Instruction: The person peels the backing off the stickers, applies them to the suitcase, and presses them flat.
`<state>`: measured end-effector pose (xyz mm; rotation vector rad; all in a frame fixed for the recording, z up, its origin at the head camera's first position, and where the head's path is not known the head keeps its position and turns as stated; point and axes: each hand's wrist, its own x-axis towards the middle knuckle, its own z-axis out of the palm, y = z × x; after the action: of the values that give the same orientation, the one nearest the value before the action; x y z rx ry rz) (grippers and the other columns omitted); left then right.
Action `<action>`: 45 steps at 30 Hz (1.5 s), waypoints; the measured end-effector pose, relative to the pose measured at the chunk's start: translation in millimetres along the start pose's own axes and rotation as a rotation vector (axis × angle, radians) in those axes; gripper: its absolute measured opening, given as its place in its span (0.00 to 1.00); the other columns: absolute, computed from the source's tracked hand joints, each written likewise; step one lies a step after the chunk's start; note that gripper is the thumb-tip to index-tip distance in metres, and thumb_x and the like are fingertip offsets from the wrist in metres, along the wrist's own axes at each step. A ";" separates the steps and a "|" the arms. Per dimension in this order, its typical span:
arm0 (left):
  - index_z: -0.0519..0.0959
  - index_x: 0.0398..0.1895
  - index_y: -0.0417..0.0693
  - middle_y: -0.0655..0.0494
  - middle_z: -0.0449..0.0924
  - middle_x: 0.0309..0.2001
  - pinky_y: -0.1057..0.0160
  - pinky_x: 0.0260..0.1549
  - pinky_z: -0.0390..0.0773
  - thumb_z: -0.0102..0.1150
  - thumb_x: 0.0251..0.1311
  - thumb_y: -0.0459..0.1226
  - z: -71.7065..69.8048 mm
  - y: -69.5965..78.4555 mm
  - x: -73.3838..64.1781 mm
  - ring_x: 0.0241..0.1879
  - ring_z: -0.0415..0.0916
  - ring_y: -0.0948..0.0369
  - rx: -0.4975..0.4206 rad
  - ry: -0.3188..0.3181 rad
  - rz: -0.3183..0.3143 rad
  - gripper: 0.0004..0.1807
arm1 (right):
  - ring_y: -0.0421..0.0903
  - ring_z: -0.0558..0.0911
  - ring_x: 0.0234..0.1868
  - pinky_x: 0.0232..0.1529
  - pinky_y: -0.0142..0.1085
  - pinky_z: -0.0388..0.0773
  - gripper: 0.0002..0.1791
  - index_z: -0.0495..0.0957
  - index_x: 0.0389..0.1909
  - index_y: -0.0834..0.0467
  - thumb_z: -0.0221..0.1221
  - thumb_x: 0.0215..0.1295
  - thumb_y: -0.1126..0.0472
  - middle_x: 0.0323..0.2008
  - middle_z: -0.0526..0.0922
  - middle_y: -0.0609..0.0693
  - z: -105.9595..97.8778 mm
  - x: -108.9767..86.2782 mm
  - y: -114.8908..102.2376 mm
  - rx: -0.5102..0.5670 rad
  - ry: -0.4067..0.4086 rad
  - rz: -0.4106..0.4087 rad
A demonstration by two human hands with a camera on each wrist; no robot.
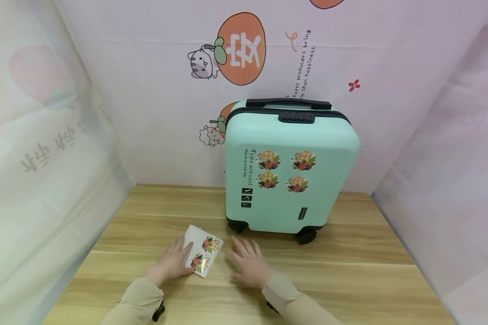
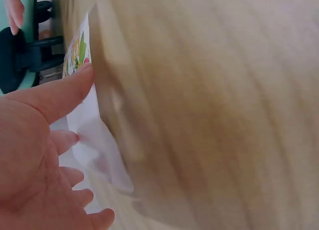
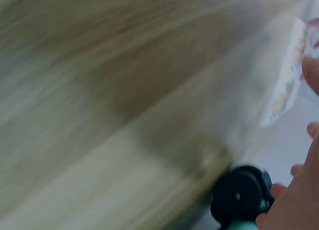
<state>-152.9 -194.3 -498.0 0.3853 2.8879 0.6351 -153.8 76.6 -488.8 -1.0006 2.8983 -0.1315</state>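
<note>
A white sheet with fruit stickers (image 1: pixel 204 253) lies at an angle on the wooden table, its surface partly glossy. My left hand (image 1: pixel 172 262) grips it from the left side, the thumb at the near edge and the other fingers farther along it. In the left wrist view, the thumb (image 2: pixel 75 88) touches the printed part of the sheet. To the right of the sheet and apart from it, my right hand (image 1: pixel 250 264) hovers over or rests on the table with fingers spread, holding nothing. Behind both hands stands an upright mint-green suitcase (image 1: pixel 284 135).
Several similar fruit stickers (image 1: pixel 305 160) are on the suitcase front. Its black wheels (image 1: pixel 307 235) stand on the wooden table (image 1: pixel 349 271). Printed white cloth (image 1: pixel 154 90) hangs behind and along both sides.
</note>
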 end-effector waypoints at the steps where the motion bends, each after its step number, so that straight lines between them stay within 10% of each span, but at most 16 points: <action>1: 0.63 0.65 0.30 0.23 0.47 0.68 0.31 0.63 0.49 0.71 0.44 0.42 1.5 -1.5 -0.2 0.67 0.45 0.29 -0.006 -0.008 -0.001 0.45 | 0.60 0.55 0.71 0.70 0.59 0.50 0.41 0.57 0.71 0.48 0.57 0.59 0.39 0.74 0.47 0.57 2.0 3.9 -3.3 -0.015 -0.017 -0.021; 15: 0.65 0.62 0.26 0.22 0.52 0.66 0.35 0.63 0.55 0.71 0.45 0.39 11.6 -11.6 -1.7 0.65 0.50 0.28 -0.089 -0.027 -0.003 0.42 | 0.47 0.53 0.74 0.72 0.52 0.50 0.45 0.57 0.71 0.40 0.59 0.52 0.35 0.75 0.50 0.44 28.7 46.5 -20.3 -0.052 -0.197 -0.062; 33: 0.67 0.61 0.28 0.24 0.53 0.67 0.35 0.62 0.57 0.73 0.42 0.38 12.3 -9.9 -6.2 0.65 0.51 0.30 -0.135 -0.001 -0.040 0.42 | 0.43 0.56 0.73 0.73 0.47 0.51 0.43 0.58 0.70 0.40 0.59 0.53 0.36 0.73 0.53 0.41 20.6 44.8 -29.7 -0.071 -0.267 -0.022; 45: 0.62 0.63 0.24 0.21 0.59 0.62 0.37 0.60 0.63 0.69 0.46 0.32 13.1 -12.6 10.7 0.60 0.62 0.31 -0.198 0.141 -0.090 0.41 | 0.45 0.57 0.73 0.73 0.48 0.50 0.41 0.57 0.71 0.40 0.56 0.55 0.36 0.73 0.53 0.41 25.6 43.4 -28.6 -0.115 -0.240 -0.050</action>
<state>-163.2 -197.2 -516.3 0.1889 2.9156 0.9575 -167.9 25.9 -513.0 -1.0283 2.6895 0.1441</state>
